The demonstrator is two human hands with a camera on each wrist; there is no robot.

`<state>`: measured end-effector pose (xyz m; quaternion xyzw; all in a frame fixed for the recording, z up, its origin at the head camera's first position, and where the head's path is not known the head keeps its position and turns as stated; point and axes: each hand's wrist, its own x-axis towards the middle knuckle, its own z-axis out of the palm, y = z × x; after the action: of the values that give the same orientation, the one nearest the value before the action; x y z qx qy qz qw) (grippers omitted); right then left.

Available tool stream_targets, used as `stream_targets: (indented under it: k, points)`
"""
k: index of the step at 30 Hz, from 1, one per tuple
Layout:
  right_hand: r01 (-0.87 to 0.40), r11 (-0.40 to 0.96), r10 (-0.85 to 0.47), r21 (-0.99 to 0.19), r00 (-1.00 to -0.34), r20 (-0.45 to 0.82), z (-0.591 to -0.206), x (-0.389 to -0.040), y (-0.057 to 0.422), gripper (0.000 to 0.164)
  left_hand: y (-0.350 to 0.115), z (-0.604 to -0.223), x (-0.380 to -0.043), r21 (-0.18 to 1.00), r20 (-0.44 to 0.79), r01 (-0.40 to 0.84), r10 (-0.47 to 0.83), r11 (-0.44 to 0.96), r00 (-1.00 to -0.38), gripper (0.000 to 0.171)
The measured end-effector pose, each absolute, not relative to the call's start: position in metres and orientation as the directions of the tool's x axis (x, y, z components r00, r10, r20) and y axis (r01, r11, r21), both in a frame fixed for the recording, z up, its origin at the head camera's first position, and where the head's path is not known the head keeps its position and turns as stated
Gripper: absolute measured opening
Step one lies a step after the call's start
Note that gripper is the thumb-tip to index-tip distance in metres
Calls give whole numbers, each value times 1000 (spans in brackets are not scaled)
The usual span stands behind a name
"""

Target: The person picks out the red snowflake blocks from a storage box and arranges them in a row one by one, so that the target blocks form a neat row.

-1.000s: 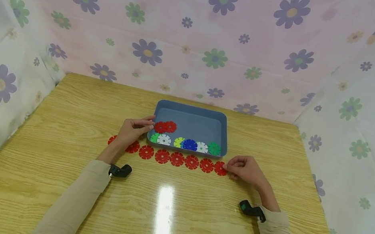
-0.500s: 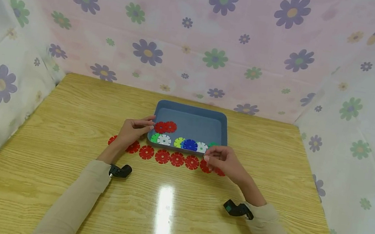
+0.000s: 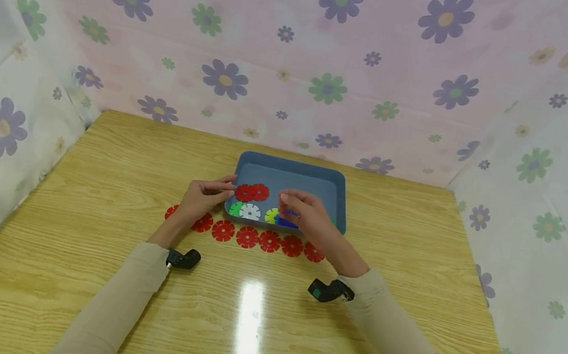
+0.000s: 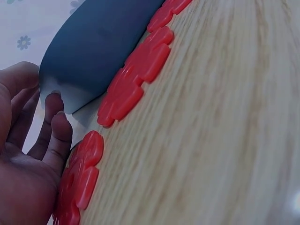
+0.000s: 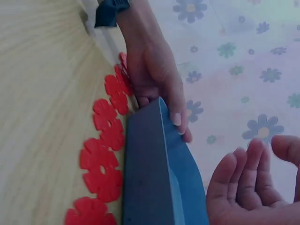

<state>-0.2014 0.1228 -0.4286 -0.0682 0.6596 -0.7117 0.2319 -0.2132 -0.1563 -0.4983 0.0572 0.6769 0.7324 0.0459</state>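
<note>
My left hand holds the left end of a blue-grey tray, its fingers at the rim. In the right wrist view that hand has digits on both sides of the tray wall. My right hand hovers over the tray with bent, relaxed fingers and nothing visible in them. Inside the tray lie two overlapping red snowflake discs, and along the near side green, white, yellow and blue discs. My right hand hides the tray's near right part.
A row of several red snowflake discs lies on the wooden table along the tray's near side. My left wrist covers part of the row's left end. Flower-patterned cloth stands behind and at both sides.
My right hand has left the rightmost red disc of the row and moved left and away from me, over the tray. My left hand has stayed at the tray's left end.
</note>
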Motion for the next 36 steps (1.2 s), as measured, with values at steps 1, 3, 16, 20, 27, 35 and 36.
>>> stream_targets:
  k: [1, 3, 16, 20, 27, 35, 36]
  points:
    - [253, -10, -410, -967, -883, -227, -428, -207, 120, 27, -156, -498, -213, 997, 23, 12, 147, -75, -989, 31]
    - [276, 15, -404, -961, -877, -258, -427, -217, 117, 35, -156, -498, -213, 997, 25, 14, 148, -70, -989, 31]
    - [71, 426, -400, -902, -880, -258, -439, -280, 107, 35, -156, -498, -212, 996, 34, 23, 145, -83, -989, 29]
    - [-81, 514, -486, -854, -848, -212, -434, -296, 108, 29, -156, -499, -213, 997, 36, 25, 147, -79, -988, 29]
    - [-243, 619, -609, -747, -749, -261, -438, -310, 94, 27, -155, -500, -213, 997, 27, 17, 135, -73, -990, 29]
    - [-284, 701, -589, -654, -747, -307, -448, -311, 80, 48, -155, -499, -215, 998, 17, 8, 138, -67, -990, 30]
    - [-290, 702, -592, -650, -745, -307, -448, -311, 79, 45, -154, -499, -215, 998, 17, 8, 138, -68, -990, 30]
